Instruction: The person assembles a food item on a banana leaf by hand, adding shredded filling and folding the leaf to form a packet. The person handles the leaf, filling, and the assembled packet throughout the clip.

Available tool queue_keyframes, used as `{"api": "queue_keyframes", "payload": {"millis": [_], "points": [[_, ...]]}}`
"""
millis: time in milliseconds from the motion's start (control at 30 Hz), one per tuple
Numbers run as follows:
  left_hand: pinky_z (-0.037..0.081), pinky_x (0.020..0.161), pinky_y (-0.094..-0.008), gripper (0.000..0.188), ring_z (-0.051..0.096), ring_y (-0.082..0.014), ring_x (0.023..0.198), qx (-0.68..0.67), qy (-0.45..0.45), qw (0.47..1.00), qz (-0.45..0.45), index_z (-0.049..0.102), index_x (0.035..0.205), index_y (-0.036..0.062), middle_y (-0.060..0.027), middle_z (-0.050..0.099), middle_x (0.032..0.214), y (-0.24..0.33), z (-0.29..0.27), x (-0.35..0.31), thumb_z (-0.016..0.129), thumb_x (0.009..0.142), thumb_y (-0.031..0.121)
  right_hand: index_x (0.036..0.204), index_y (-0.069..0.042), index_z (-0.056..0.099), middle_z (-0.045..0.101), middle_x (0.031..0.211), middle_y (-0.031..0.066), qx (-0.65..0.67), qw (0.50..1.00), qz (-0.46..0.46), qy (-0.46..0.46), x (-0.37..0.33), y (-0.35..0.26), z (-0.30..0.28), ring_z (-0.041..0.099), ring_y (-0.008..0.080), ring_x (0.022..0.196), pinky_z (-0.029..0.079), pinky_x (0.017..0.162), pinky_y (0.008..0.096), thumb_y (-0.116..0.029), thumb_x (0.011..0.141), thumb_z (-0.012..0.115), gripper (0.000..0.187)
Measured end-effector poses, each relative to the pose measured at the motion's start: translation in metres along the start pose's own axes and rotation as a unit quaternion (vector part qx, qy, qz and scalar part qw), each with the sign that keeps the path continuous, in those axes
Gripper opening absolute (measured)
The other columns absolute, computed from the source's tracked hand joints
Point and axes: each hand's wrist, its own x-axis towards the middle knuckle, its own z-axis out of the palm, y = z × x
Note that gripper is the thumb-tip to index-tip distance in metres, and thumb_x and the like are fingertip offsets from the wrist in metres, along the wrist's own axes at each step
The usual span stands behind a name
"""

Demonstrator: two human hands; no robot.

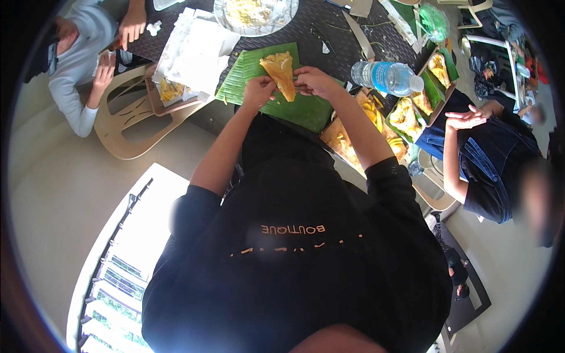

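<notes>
A golden-brown, crepe-like sheet is folded into a cone, its narrow end toward me and its wider end away. My left hand pinches its left edge near the narrow end. On the other side, my right hand has its fingers closed on the right edge. Both hands are just above a green banana leaf spread on the near edge of the dark table. Some pale filling seems to show at the cone's wide end, too small to name.
A clear water bottle lies right of my hands, near leaf-lined portions of yellow food. Beyond the leaf is a round plate with food scraps; white paper lies left. People sit on both sides, one by a beige chair.
</notes>
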Motion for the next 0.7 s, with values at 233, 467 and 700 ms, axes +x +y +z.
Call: {"api": "queue_keyframes", "payload": {"millis": [233, 467, 700], "points": [[0.047, 0.053, -0.0243, 0.02, 0.059, -0.0098, 0.053, 0.073, 0.022, 0.997, -0.007, 0.067, 0.092, -0.0031, -0.0065, 0.071, 0.077, 0.002, -0.005, 0.0, 0.06, 0.086, 0.015, 0.129, -0.003, 0.047, 0.067, 0.104, 0.0125, -0.093, 0.994, -0.05, 0.018, -0.001, 0.004, 0.001, 0.068, 0.0191, 0.087, 0.052, 0.069, 0.0287, -0.002, 0.079, 0.063, 0.052], [0.053, 0.06, -0.0275, 0.024, 0.067, -0.0135, 0.059, 0.135, 0.082, 0.987, -0.034, 0.071, 0.09, 0.0008, -0.0056, 0.072, 0.075, 0.005, -0.012, -0.011, 0.062, 0.08, 0.021, 0.098, -0.007, 0.069, 0.071, 0.079, 0.0114, -0.279, 0.936, -0.162, 0.142, 0.009, 0.016, -0.01, 0.07, 0.0226, 0.073, 0.055, 0.07, 0.0334, -0.01, 0.065, 0.073, 0.033], [0.053, 0.066, -0.0302, 0.022, 0.068, -0.0153, 0.067, 0.145, 0.135, 0.98, -0.026, 0.072, 0.082, 0.0031, -0.0062, 0.072, 0.073, -0.001, -0.022, -0.01, 0.063, 0.077, 0.022, 0.089, -0.01, 0.071, 0.072, 0.08, 0.0092, -0.333, 0.895, -0.192, 0.226, -0.005, 0.003, -0.004, 0.07, 0.0254, 0.082, 0.055, 0.078, 0.0367, -0.014, 0.065, 0.079, 0.025]]}}
